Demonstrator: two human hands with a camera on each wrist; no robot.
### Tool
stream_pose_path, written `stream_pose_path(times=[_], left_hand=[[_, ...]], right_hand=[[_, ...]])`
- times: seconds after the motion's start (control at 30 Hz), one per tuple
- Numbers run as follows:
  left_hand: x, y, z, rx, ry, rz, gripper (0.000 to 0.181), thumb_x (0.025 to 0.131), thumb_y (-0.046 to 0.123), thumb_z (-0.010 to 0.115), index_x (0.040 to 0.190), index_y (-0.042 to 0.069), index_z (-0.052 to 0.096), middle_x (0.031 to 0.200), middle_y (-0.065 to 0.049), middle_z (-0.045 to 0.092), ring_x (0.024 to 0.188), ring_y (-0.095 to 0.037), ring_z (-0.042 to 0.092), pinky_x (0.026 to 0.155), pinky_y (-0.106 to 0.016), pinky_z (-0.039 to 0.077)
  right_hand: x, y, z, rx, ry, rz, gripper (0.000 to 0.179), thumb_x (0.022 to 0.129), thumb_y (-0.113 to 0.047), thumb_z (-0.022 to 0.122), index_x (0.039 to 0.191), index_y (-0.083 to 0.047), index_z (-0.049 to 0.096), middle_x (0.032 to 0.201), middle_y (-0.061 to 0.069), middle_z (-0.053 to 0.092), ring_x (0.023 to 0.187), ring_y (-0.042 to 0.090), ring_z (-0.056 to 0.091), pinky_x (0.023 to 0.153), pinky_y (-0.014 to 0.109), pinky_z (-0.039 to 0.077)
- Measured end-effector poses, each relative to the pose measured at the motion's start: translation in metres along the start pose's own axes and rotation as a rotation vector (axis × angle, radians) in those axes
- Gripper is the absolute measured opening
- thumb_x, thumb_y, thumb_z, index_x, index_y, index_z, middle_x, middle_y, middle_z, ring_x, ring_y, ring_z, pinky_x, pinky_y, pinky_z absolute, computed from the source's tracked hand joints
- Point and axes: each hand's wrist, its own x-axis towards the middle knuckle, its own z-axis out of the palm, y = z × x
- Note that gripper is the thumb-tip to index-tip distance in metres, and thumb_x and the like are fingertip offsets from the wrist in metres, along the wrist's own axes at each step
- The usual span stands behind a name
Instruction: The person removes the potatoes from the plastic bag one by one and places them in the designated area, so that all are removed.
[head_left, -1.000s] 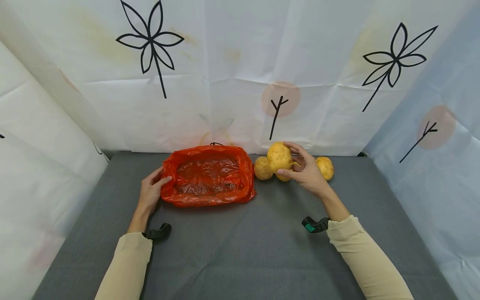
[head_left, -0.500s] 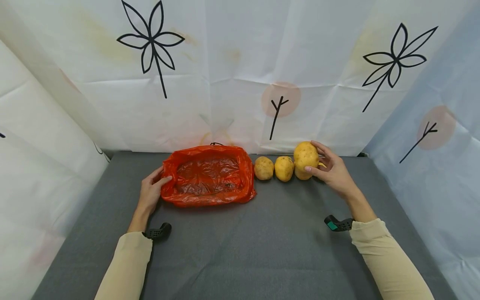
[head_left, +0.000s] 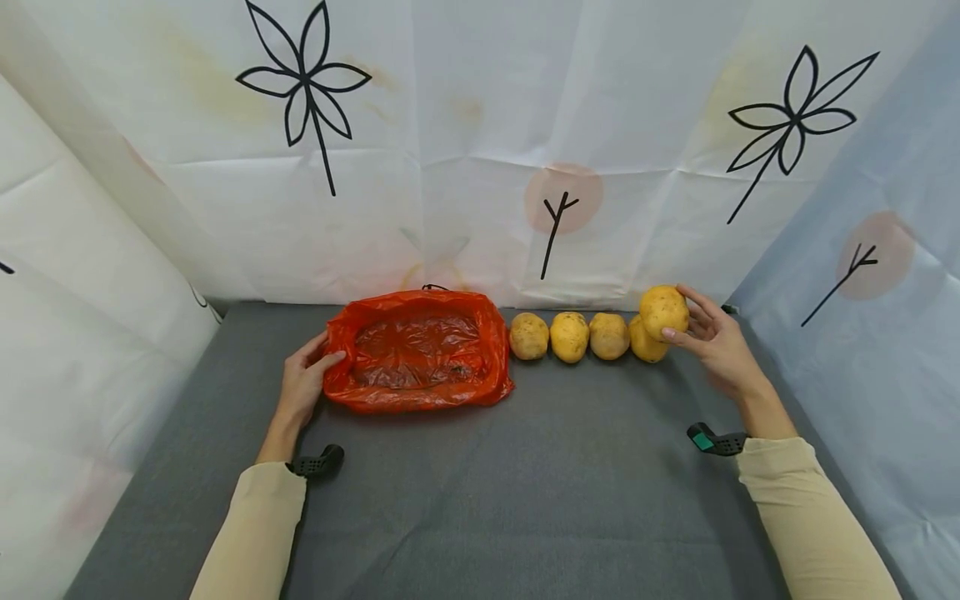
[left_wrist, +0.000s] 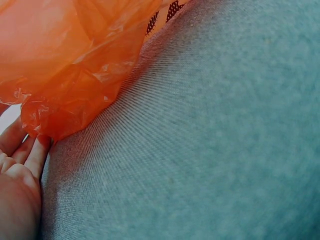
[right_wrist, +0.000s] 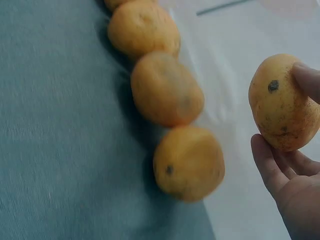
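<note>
A red plastic bag (head_left: 416, 354) lies spread with its wide mouth facing up, near the back of the grey tabletop. At its left edge my left hand (head_left: 302, 379) pinches the rim, thumb over the inside and fingers behind. In the left wrist view the fingers (left_wrist: 37, 155) meet the crumpled film of the bag (left_wrist: 75, 75). My right hand (head_left: 716, 346) holds a yellow potato (head_left: 663, 312) between thumb and fingers, raised above the right end of a row of potatoes (head_left: 609, 337). Dark spots mark the held potato (right_wrist: 280, 105) in the right wrist view.
The row of several potatoes starts at the right side of the bag and runs along the back of the table (head_left: 480, 500). White cloth (head_left: 480, 125) with plant drawings hangs behind and at both sides. A black band (head_left: 716, 440) sits on each wrist.
My right hand has carried the held potato rightward along the row, uncovering the potatoes behind it. My left hand and the bag have stayed in place.
</note>
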Motion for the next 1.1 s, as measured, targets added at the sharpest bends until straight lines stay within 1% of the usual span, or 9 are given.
stream_pose_path(times=[0.17,0.27,0.37,0.47,0.53,0.63,0.7,0.87,1.1], left_hand=[[0.001,0.000,-0.001,-0.013,-0.006,-0.006,0.058,0.103,0.020,0.062,0.155,0.007,0.042,0.152,-0.020,0.045,0.109,-0.001,0.055,0.084,-0.011,0.050],[0.002,0.001,-0.001,-0.018,-0.008,-0.007,0.057,0.103,0.018,0.062,0.155,0.008,0.042,0.152,-0.021,0.045,0.107,0.000,0.055,0.083,-0.011,0.050],[0.002,0.000,-0.001,-0.017,-0.010,-0.011,0.057,0.103,0.018,0.062,0.155,0.009,0.042,0.152,-0.020,0.044,0.107,0.000,0.055,0.083,-0.011,0.050],[0.002,0.000,-0.001,-0.016,-0.006,-0.013,0.057,0.103,0.019,0.062,0.155,0.008,0.042,0.152,-0.020,0.045,0.109,-0.001,0.055,0.084,-0.011,0.050],[0.002,0.000,-0.001,-0.014,-0.004,-0.011,0.058,0.103,0.020,0.062,0.155,0.007,0.041,0.152,-0.020,0.045,0.110,-0.002,0.055,0.085,-0.011,0.050],[0.001,0.000,0.000,-0.010,-0.001,-0.002,0.059,0.103,0.022,0.062,0.155,0.006,0.042,0.152,-0.021,0.045,0.110,-0.003,0.055,0.085,-0.012,0.050],[0.001,0.000,0.000,-0.006,-0.001,0.002,0.059,0.103,0.023,0.062,0.155,0.006,0.041,0.152,-0.021,0.045,0.111,-0.004,0.055,0.085,-0.012,0.050],[0.001,-0.002,0.000,-0.007,-0.001,0.004,0.060,0.103,0.024,0.063,0.155,0.006,0.041,0.152,-0.022,0.045,0.112,-0.005,0.055,0.085,-0.012,0.051],[0.002,-0.003,0.001,-0.014,0.002,0.014,0.059,0.102,0.023,0.063,0.154,0.005,0.042,0.151,-0.023,0.045,0.110,-0.005,0.056,0.085,-0.013,0.051]], right_hand=[[-0.001,0.012,-0.017,0.095,0.032,0.033,0.077,0.098,-0.003,0.066,0.162,-0.020,0.027,0.160,0.025,0.022,0.120,0.009,0.047,0.087,0.012,0.048],[-0.002,0.020,-0.028,0.155,0.038,0.047,0.078,0.098,0.000,0.065,0.162,-0.018,0.025,0.153,0.018,0.030,0.115,0.005,0.048,0.086,0.012,0.048],[-0.003,0.030,-0.038,0.178,0.032,0.065,0.079,0.098,0.002,0.063,0.163,-0.018,0.023,0.150,0.012,0.030,0.114,0.003,0.049,0.086,0.012,0.048],[-0.004,0.038,-0.047,0.146,0.025,0.098,0.079,0.098,0.000,0.064,0.163,-0.022,0.024,0.154,0.017,0.026,0.114,0.003,0.048,0.086,0.012,0.048],[-0.004,0.042,-0.052,0.071,0.018,0.130,0.079,0.099,-0.006,0.065,0.163,-0.024,0.023,0.159,0.022,0.021,0.116,0.002,0.046,0.086,0.012,0.048],[-0.004,0.047,-0.056,-0.044,-0.004,0.196,0.079,0.101,-0.015,0.066,0.163,-0.029,0.020,0.161,0.029,0.015,0.120,0.007,0.042,0.087,0.014,0.047],[-0.004,0.049,-0.058,-0.098,-0.035,0.233,0.079,0.102,-0.020,0.065,0.164,-0.030,0.017,0.161,0.032,0.012,0.128,0.017,0.040,0.090,0.019,0.047],[0.000,0.053,-0.058,-0.105,-0.093,0.282,0.082,0.103,-0.021,0.063,0.165,-0.024,0.009,0.163,0.034,0.002,0.144,0.048,0.019,0.101,0.040,0.041],[0.007,0.063,-0.060,-0.123,-0.110,0.327,0.086,0.103,-0.019,0.063,0.165,-0.022,0.003,0.163,0.032,-0.006,0.147,0.053,0.009,0.111,0.059,0.028]])
